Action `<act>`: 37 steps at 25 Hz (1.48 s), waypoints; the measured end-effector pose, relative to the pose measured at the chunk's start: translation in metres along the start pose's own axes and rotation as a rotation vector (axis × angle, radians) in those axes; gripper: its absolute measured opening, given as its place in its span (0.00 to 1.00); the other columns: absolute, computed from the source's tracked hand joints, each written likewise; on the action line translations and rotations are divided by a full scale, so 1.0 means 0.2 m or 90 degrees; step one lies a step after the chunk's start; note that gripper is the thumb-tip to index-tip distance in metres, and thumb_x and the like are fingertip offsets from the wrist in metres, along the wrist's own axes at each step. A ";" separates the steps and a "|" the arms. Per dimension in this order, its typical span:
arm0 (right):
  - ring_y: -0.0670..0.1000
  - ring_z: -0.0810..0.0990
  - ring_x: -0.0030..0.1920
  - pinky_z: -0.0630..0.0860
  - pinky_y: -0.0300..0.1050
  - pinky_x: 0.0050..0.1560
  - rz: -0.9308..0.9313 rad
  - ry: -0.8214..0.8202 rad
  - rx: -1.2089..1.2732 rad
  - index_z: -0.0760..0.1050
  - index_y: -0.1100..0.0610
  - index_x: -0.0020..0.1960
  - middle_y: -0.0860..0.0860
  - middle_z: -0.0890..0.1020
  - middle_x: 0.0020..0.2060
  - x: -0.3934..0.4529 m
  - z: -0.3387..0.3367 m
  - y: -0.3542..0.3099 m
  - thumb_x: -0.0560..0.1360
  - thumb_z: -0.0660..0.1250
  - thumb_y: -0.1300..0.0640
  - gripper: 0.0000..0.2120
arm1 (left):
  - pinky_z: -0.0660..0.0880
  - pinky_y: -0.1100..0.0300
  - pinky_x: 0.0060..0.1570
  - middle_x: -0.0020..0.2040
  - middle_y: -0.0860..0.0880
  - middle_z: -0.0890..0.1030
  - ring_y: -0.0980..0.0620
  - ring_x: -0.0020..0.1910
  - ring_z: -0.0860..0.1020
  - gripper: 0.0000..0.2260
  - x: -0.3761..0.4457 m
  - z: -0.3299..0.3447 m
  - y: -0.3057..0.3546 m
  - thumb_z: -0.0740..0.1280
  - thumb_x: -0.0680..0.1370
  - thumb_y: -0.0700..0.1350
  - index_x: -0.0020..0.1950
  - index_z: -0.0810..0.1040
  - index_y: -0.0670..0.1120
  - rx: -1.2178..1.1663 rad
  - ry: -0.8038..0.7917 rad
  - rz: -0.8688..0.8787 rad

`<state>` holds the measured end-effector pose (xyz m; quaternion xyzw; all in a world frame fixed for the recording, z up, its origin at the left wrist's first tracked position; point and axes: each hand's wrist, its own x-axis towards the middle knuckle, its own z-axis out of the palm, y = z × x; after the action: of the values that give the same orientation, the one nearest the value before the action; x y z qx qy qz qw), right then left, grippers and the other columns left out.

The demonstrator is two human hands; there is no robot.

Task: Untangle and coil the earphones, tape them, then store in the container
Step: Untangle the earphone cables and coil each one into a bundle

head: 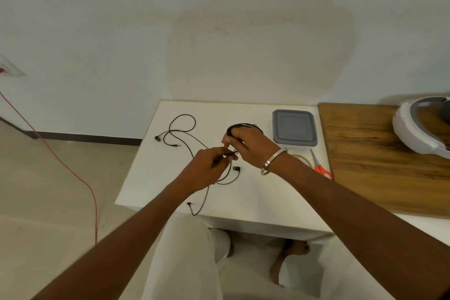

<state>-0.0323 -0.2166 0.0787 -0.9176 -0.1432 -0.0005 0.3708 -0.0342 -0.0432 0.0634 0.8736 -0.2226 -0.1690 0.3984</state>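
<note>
Black earphones lie on the white table (pixel 255 202). My right hand (pixel 246 146) holds a coil of black earphone cable (pixel 237 126) wound round its fingers. My left hand (pixel 207 168) pinches the cable just in front of the right hand. One earbud (pixel 236 168) hangs below my hands, and a loose cable end (pixel 194 212) trails over the table's near edge. A second cable with an earbud (pixel 157 138) and a jack plug (pixel 175 145) loops at the far left of the table. The grey lidded container (pixel 294 128) sits at the back right.
Orange-handled scissors (pixel 322 168) and a tape roll (pixel 303 158), partly hidden by my right wrist, lie in front of the container. A wooden board (pixel 379 161) with a white headset (pixel 418 126) lies to the right. A red cord (pixel 73 173) runs across the floor at left.
</note>
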 end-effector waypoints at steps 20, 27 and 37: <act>0.57 0.80 0.49 0.70 0.39 0.42 0.183 -0.291 0.510 0.73 0.56 0.40 0.56 0.81 0.41 -0.12 -0.03 -0.06 0.81 0.55 0.52 0.16 | 0.75 0.61 0.46 0.45 0.57 0.81 0.59 0.42 0.77 0.07 0.03 -0.17 -0.06 0.66 0.79 0.44 0.48 0.81 0.55 -0.084 0.099 0.060; 0.59 0.79 0.48 0.65 0.71 0.62 0.163 -0.220 0.880 0.70 0.58 0.40 0.57 0.77 0.38 -0.07 -0.02 -0.13 0.81 0.52 0.52 0.16 | 0.76 0.55 0.53 0.41 0.54 0.81 0.51 0.46 0.79 0.19 0.03 -0.07 -0.07 0.59 0.80 0.36 0.44 0.81 0.59 -0.283 0.041 0.046; 0.58 0.81 0.51 0.65 0.68 0.64 0.103 -0.003 1.039 0.71 0.56 0.40 0.53 0.80 0.41 0.01 0.00 -0.20 0.81 0.52 0.52 0.15 | 0.79 0.60 0.46 0.37 0.48 0.80 0.53 0.38 0.81 0.13 -0.01 0.11 0.00 0.58 0.83 0.44 0.44 0.77 0.42 -0.270 -0.076 -0.055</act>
<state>-0.0414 -0.1890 0.1070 -0.3666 -0.0326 0.1325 0.9203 -0.0470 -0.0553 0.0507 0.7675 -0.1674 -0.2800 0.5518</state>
